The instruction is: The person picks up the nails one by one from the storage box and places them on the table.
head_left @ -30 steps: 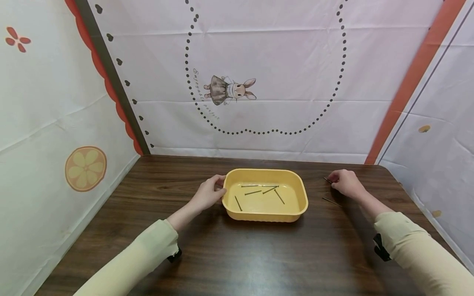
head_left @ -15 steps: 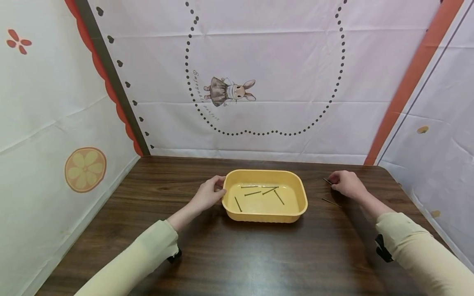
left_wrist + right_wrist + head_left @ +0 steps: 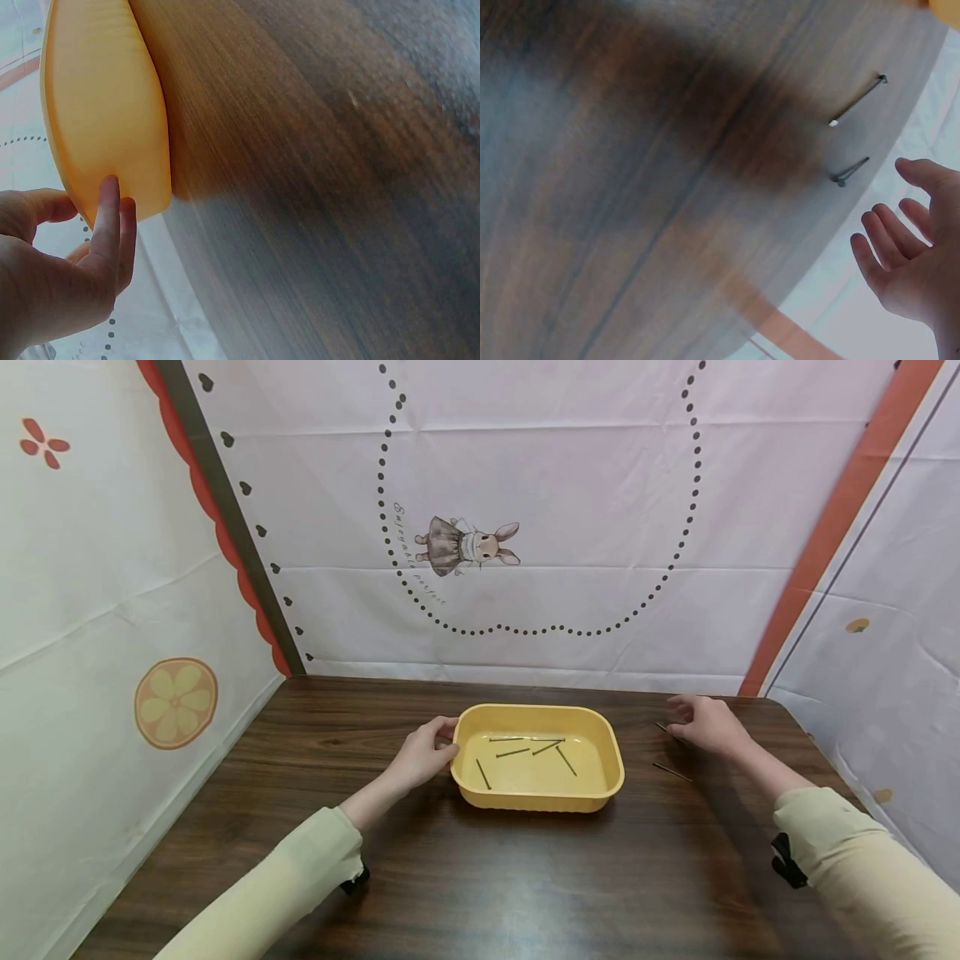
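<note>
A yellow plastic tub stands on the table, with several long dark nails scattered over its floor. At its left end my left hand grips the rim, thumb and fingers on the tub wall, as the left wrist view also shows. To the right of the tub my right hand hovers with spread fingers, holding nothing. Below it lies a nail and, farther back, what looks like two nails touching. In the head view the nearer nail shows whole; the hand partly covers the farther ones.
The dark wooden table extends to a printed white cloth hanging behind its far edge. More cloth hangs on the left and right sides.
My right hand has let go of the farther nail, lifted slightly and spread its fingers. My left hand and the tub have stayed in place.
</note>
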The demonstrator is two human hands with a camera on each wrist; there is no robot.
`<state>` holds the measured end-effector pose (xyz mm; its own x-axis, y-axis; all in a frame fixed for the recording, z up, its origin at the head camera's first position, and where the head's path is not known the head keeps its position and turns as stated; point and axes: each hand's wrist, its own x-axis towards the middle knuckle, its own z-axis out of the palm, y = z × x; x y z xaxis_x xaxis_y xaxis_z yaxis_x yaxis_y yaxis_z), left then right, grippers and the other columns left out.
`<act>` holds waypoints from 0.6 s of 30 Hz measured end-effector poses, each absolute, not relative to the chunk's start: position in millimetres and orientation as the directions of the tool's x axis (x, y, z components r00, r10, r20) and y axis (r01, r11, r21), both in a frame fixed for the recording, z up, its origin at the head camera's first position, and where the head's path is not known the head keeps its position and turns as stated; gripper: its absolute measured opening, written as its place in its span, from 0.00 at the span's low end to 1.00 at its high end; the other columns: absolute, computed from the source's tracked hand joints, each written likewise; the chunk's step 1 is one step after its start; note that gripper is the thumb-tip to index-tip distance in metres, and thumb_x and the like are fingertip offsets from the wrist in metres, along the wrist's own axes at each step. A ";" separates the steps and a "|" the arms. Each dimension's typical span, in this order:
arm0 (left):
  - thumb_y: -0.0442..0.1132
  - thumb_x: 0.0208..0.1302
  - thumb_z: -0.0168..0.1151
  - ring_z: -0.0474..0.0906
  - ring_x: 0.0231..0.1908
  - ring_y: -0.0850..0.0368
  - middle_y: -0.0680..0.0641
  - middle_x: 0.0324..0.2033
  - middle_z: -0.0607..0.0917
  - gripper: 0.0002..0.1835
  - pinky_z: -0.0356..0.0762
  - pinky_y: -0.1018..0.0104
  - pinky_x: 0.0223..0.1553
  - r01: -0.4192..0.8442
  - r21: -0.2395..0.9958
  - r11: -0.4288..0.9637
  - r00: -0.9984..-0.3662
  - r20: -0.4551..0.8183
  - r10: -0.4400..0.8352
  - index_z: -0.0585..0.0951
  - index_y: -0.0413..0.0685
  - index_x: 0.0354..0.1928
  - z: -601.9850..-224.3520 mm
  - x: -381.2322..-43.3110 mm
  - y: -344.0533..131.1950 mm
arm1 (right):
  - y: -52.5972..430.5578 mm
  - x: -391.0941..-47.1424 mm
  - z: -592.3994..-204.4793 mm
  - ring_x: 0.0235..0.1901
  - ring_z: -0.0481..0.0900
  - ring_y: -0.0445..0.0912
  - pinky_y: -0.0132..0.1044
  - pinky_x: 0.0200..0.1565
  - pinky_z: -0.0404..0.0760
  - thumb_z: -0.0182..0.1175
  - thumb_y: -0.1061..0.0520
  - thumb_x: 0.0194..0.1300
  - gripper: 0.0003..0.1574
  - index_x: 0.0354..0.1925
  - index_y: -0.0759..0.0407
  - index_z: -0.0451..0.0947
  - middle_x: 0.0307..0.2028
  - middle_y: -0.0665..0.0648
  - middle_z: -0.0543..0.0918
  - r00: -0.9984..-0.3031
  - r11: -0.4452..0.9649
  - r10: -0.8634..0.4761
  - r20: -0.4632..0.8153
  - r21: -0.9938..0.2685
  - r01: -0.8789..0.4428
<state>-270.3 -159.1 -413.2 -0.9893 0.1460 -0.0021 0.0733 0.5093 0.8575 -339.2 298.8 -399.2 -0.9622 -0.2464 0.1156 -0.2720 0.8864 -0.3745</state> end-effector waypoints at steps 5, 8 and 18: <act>0.32 0.68 0.57 0.84 0.47 0.48 0.38 0.54 0.80 0.26 0.88 0.65 0.36 0.076 0.854 0.514 -0.990 0.001 0.144 0.70 0.41 0.68 -413.1 -270.9 -159.7 | 294.7 -340.7 -386.1 0.57 0.76 0.71 0.66 0.54 0.78 0.64 0.53 0.64 0.39 0.67 0.70 0.66 0.58 0.79 0.76 -0.965 0.891 -0.246 0.087 -0.373 -0.261; 0.32 0.68 0.57 0.84 0.46 0.48 0.37 0.53 0.80 0.26 0.88 0.65 0.35 0.084 0.855 0.512 -0.990 0.011 0.144 0.70 0.40 0.68 -413.4 -271.1 -160.0 | 293.8 -341.1 -378.0 0.59 0.74 0.71 0.67 0.55 0.76 0.63 0.47 0.65 0.43 0.69 0.69 0.64 0.60 0.78 0.74 -0.961 0.901 -0.267 0.070 -0.336 -0.275; 0.31 0.68 0.58 0.84 0.45 0.49 0.37 0.52 0.80 0.26 0.89 0.58 0.39 0.098 0.860 0.501 -0.988 0.025 0.149 0.70 0.39 0.68 -413.9 -269.8 -159.3 | 292.2 -344.9 -359.6 0.60 0.73 0.71 0.65 0.52 0.78 0.54 0.29 0.67 0.52 0.73 0.64 0.60 0.66 0.76 0.69 -0.951 0.925 -0.308 -0.010 -0.238 -0.297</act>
